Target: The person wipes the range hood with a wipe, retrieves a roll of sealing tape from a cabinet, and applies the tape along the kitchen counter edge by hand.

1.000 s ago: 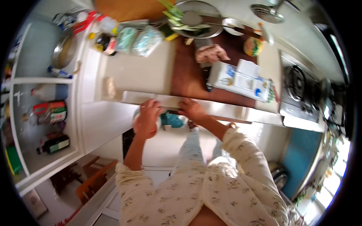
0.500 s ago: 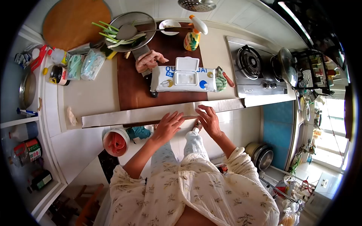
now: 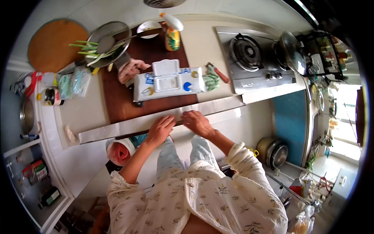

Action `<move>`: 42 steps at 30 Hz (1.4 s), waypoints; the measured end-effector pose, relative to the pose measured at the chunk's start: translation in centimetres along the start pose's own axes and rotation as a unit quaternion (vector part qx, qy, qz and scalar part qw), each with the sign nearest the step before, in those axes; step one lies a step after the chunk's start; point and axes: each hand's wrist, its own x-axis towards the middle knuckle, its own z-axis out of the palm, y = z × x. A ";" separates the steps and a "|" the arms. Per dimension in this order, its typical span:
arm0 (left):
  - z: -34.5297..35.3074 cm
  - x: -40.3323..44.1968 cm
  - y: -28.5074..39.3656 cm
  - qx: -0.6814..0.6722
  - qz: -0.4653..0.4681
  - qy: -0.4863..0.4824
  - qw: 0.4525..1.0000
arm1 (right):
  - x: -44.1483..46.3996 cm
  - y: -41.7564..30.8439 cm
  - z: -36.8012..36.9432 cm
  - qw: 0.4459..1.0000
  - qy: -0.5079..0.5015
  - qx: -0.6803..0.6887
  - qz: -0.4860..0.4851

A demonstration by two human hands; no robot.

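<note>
A long pale strip [image 3: 117, 129] runs along the counter's front edge. My left hand [image 3: 160, 129] lies on its lower edge, fingers stretched out and holding nothing. Just to the right, my right hand [image 3: 199, 124] has its fingers bent over the same strip and looks closed on its edge; the thumb is partly hidden. Behind the hands, a wet-wipes pack [image 3: 168, 93] with its lid raised rests on a dark brown board [image 3: 113, 101]. Raw meat [image 3: 132, 70] lies at the pack's back left.
Farther back are a metal colander [image 3: 126, 29] with green onions, a white bowl [image 3: 149, 29] and a spray bottle [image 3: 172, 39]. A peeler with a red handle [image 3: 222, 75] lies near the gas stove [image 3: 257, 58]. Below the counter stands a white bucket [image 3: 117, 153].
The view has shifted, so the counter things appear farther left. Both hands stay at the strip; the right hand's fingers have drawn together and curled onto it.
</note>
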 end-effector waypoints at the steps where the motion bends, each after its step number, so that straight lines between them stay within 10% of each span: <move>1: 0.4 0.2 0.4 -0.027 -0.006 0.044 0.999 | -0.1 -0.3 -0.2 1.000 -0.016 0.019 0.006; 29: 4.0 5.6 3.1 -0.050 -0.057 0.016 0.997 | -4.4 5.9 -5.3 0.996 0.010 0.041 0.080; 42: 3.9 4.6 5.3 -0.050 -0.173 0.167 0.969 | -3.1 6.7 -4.5 0.988 0.032 -0.057 0.139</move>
